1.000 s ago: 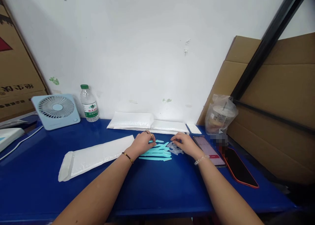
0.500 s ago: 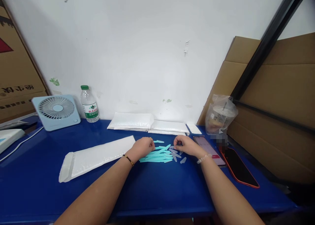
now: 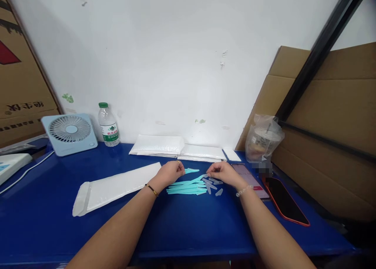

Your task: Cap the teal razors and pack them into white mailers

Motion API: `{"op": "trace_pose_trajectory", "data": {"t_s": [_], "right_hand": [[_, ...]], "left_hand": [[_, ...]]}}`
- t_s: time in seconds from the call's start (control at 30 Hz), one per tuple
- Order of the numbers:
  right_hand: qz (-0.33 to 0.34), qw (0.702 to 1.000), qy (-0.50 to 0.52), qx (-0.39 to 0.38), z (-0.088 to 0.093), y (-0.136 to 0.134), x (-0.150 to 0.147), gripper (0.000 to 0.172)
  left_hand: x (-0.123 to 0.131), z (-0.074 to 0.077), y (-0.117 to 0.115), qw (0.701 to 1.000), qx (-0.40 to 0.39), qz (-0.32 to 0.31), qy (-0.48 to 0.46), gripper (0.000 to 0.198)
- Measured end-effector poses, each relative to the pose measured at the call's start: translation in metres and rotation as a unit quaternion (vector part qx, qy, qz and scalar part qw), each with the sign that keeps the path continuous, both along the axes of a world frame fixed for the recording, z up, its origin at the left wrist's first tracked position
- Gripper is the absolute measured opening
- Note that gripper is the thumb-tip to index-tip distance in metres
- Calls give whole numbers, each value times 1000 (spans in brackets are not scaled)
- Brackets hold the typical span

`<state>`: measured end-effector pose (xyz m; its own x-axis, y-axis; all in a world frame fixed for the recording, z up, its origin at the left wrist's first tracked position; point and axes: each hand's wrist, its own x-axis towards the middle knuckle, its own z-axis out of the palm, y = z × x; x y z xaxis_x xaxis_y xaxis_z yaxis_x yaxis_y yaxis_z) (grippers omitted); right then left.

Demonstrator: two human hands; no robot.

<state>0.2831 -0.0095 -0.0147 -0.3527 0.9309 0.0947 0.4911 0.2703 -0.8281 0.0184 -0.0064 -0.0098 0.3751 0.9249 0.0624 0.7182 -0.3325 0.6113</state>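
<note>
A small pile of teal plastic sticks [image 3: 187, 187] lies on the blue table [image 3: 188, 229], with several clear plastic caps [image 3: 214, 184] scattered at its right end. My left hand [image 3: 169, 171] rests at the pile's upper left, fingers curled and pinched on the end of one teal stick [image 3: 191, 170] that points right. My right hand [image 3: 222, 171] hovers over the caps, fingers curled and pinched; what they hold is too small to make out. Both wrists wear bracelets.
A white padded mailer [image 3: 116, 187] lies left of the pile, a stack of mailers [image 3: 176, 147] sits by the wall. A small fan [image 3: 69, 132] and water bottle [image 3: 108, 124] stand back left. Two phones [image 3: 266, 186], a bagged drink cup [image 3: 263, 139] and cardboard [image 3: 326, 124] crowd the right.
My left hand has lifted one teal stick out of the pile and moved slightly back. My right hand spread the clear caps, then drew in above them.
</note>
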Motion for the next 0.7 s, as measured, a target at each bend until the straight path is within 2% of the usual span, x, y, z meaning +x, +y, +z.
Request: {"op": "trace_pose_trajectory", "data": {"t_s": [0.2, 0.5, 0.6, 0.7], "right_hand": [[-61, 995, 68, 49, 6, -3, -3, 35], [-4, 996, 81, 25, 0, -5, -28, 33], [-14, 998, 34, 48, 1, -3, -22, 32], [-54, 993, -59, 85, 3, -1, -1, 25]], "left_hand": [[0, -5, 4, 1000, -7, -8, -5, 15], [5, -7, 3, 998, -19, -39, -48, 22], [5, -6, 3, 999, -14, -27, -25, 20], [3, -2, 1, 998, 38, 20, 36, 18]]}}
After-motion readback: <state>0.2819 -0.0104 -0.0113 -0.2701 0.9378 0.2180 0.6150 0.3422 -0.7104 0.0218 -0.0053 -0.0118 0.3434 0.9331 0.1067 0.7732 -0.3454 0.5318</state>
